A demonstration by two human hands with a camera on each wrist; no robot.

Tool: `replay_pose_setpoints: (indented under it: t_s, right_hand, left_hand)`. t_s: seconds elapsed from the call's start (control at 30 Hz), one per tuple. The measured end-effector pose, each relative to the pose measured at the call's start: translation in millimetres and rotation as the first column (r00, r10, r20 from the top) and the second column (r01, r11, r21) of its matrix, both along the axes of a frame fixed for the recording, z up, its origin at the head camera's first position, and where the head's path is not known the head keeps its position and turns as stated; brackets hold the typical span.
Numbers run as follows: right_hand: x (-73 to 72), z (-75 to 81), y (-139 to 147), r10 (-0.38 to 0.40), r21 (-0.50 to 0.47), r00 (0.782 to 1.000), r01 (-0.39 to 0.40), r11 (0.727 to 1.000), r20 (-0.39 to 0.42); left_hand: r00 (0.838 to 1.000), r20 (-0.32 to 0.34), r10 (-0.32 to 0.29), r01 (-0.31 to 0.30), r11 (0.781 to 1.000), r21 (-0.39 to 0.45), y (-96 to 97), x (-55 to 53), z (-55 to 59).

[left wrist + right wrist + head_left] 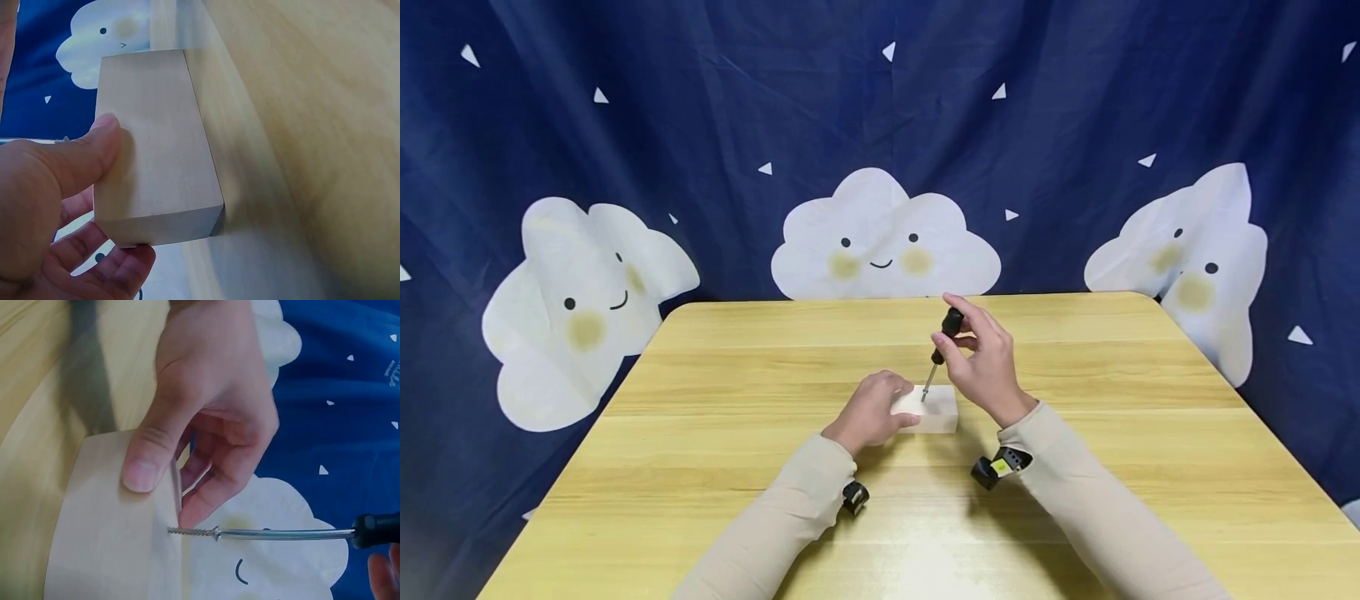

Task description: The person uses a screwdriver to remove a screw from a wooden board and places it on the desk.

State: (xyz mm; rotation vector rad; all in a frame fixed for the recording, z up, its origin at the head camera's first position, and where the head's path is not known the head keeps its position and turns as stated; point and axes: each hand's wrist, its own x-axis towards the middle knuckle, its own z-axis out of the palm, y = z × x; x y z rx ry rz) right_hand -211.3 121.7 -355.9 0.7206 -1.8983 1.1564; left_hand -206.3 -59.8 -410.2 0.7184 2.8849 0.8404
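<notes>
Left hand (874,410): fingers bent, gripping the left end of a pale wooden block (937,423). In the left wrist view the thumb (103,147) presses on one long face, while the other fingers curl around the far side, with a fingertip at the block's end edge. Gap between thumb and fingers is only as wide as the block.

Right hand (988,360): curled, pinching the black handle of a screwdriver (952,323). Thumb lies against the lower part of the handle, index finger near its top; the remaining fingers are folded behind. In the right wrist view only fingertips show, at the frame edge below the handle.

Screwdriver leans, handle end toward the right hand, shaft running down to the head of a metal screw (192,532). Screw is in line with the shaft; its pointed end meets the upper face of the block. Most of the thread is exposed; cannot tell whether the point has entered the wood.

Block lies flat on the wooden table (715,433), near the middle, between the two hands. Black wrist devices (855,497) sit at both beige cuffs. Dark blue curtain (700,83) with smiling clouds hangs behind the table.
</notes>
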Motion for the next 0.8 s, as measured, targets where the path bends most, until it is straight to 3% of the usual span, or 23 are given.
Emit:
replay_pose_setpoints:
  t_s: [0.3, 0.6, 0.8]
  right_hand:
    - [-0.5, -1.5, -2.0, -0.064, -0.020, 0.997, 0.063, 0.998, -0.048]
    - [-1.7, -1.0, -0.1, -0.009, -0.006, 0.998, 0.009, 1.000, -0.058]
    - [-0.2, 2.2, -2.1, -0.083, -0.013, 0.996, 0.082, 0.997, -0.030]
  left_hand:
    - [1.000, -0.006, 0.002, -0.002, 1.000, 0.005, -0.2, -0.2, -1.6]
    - [1.000, -0.013, 0.001, -0.001, 1.000, 0.009, 0.1, 0.8, 0.7]
    - [1.000, -0.012, 0.001, -0.001, 1.000, 0.009, 0.0, 1.2, 1.2]
